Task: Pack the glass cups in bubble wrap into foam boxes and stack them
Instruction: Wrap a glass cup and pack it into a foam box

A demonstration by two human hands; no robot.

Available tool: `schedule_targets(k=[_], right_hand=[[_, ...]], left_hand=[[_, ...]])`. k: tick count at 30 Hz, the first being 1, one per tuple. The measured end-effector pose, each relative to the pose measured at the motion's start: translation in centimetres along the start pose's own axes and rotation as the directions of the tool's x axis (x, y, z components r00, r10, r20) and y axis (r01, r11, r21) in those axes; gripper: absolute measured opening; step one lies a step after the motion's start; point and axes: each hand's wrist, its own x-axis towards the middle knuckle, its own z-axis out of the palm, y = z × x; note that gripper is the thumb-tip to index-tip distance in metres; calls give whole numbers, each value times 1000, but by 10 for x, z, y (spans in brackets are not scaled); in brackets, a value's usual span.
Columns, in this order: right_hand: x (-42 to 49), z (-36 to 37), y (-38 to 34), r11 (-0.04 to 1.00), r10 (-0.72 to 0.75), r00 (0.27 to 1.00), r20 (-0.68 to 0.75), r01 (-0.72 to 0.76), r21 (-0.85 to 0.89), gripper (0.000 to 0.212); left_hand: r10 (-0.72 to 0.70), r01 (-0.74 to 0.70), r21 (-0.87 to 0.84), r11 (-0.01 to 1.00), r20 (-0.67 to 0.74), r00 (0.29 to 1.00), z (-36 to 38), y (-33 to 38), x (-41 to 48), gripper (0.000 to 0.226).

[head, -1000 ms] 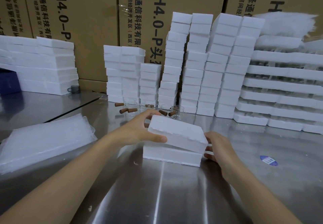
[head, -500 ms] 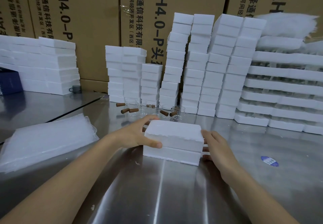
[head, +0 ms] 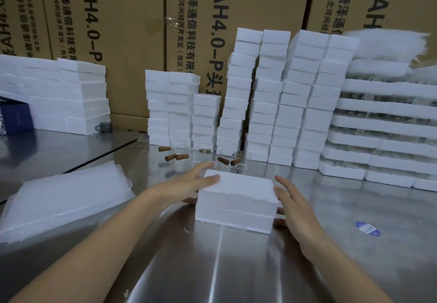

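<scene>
Left hand (head: 189, 185) flat, fingers spread on the foam box (head: 236, 202) lid corner; right hand (head: 293, 208) open against its right end, gripping nothing. Box sits closed on the steel table (head: 236, 267). Best to press evenly, square the halves, then lift from both ends.
</scene>
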Motion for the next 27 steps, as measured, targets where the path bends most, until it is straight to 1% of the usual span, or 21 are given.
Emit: schedule_targets(k=[2,6,9,12,14,16,18,20,22,23,25,27], right_hand=[[0,1,1,1000,15,1000,1,-15,-17,25],[-1,1,1,999,41,999,-10,-41,-27,26],[-3,2,-2,997,62,998,1,-62,-36,24],[-6,3,-6,996,81,997,12,-81,-40,25],[-7,3,-6,995,93,996,5,-93,-41,26],[-7,1,-7,993,111,994,8,-111,-49,28],[-8,0,-9,990,137,990,-10,-137,-14,28],[-10,-1,-14,989,146,989,-24,-145,17,28],[-10,-2,-19,992,122,992,-35,-122,24,29],[-11,-3,-23,993,118,993,-25,-117,30,30],[-17,-1,-31,988,149,988,44,-151,41,41],[-20,4,-32,981,185,966,180,-193,30,54]], left_hand=[[-14,13,-20,1000,-31,999,2,1,0,101],[-85,80,-70,994,-74,994,2,5,-5,89],[-127,111,-94,989,-182,975,3,2,-4,99],[-157,118,-175,977,-226,961,7,3,-3,100],[-174,125,-205,971,-244,954,11,4,-1,86],[-195,131,-242,961,-266,944,15,6,-2,63],[-202,122,-295,948,-257,945,20,9,-3,51],[-176,79,-359,930,-245,954,24,14,-6,41],[-130,10,-411,912,-266,955,24,18,-8,30],[-121,-11,-417,909,-288,950,24,20,-8,28],[-125,-22,-418,908,-320,939,20,24,-10,35],[-121,-14,-424,906,-290,949,17,26,-12,45]])
